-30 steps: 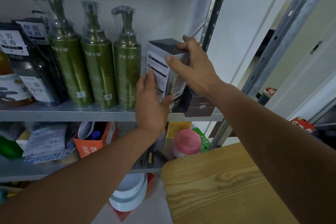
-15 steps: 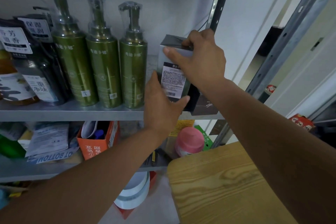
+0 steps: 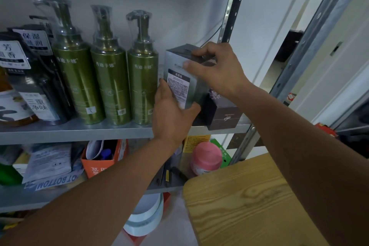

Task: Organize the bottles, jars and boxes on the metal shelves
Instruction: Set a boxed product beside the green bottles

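Head view: the silver-grey rectangular cardboard box (image 3: 179, 77) with a white label is held upright over the grey metal shelf (image 3: 69, 132), just right of three green metallic pump bottles (image 3: 111, 89) and in front of a dark brown cube-shaped box (image 3: 223, 117) (partly hidden). The left hand (image 3: 171, 119) grips its lower part, concealing its base; the right hand (image 3: 219, 71) pinches its top edge.

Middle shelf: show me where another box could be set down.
Only the bare front strip of the metal shelf before the green bottles. Rightward, silver box, left hand, right hand and dark box crowd it. The wooden tabletop below looks bare.
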